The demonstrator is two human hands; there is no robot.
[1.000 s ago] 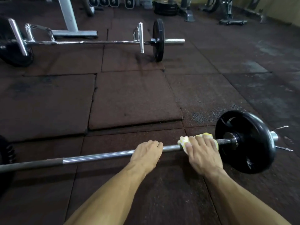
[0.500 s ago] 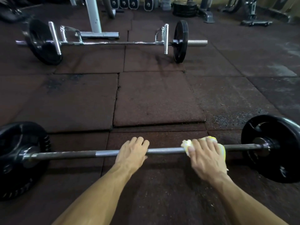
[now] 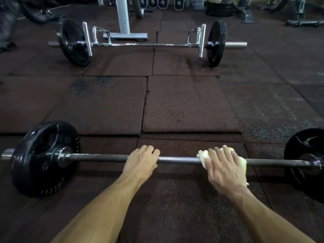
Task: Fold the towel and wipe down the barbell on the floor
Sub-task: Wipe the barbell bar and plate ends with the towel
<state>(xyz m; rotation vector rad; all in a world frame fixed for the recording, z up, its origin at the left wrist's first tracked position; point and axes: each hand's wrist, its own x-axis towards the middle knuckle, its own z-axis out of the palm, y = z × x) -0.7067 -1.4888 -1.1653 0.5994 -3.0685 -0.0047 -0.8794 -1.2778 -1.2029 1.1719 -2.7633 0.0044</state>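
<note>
Your right hand (image 3: 225, 171) lies over the towel (image 3: 202, 157), fingers curled across the shaft and pressing the yellow-and-white cloth around it, lower right of centre in the frame. Your left hand (image 3: 140, 166) grips the bare shaft just left of centre, fingers wrapped over the top; a short stretch of polished metal separates the two hands. The barbell (image 3: 178, 160) runs across the lower third of the frame, resting on the floor, with one black plate (image 3: 43, 158) at the lower left and a second plate (image 3: 306, 163) cut off by the right edge.

The floor (image 3: 184, 106) is dark reddish-brown rubber tiling with open seams; one tile edge ahead of the bar sits raised, and pale scuffing marks the right side. In the upper half of the frame a chrome multi-handle bar (image 3: 143, 44) with two black plates lies parallel to yours, well apart. Behind it stands a white machine post (image 3: 122, 16) on a flat foot. Along the top edge: a row of dumbbell ends (image 3: 157, 2), a stack of plates (image 3: 220, 8), and grey equipment feet at upper right. No containers are visible.
</note>
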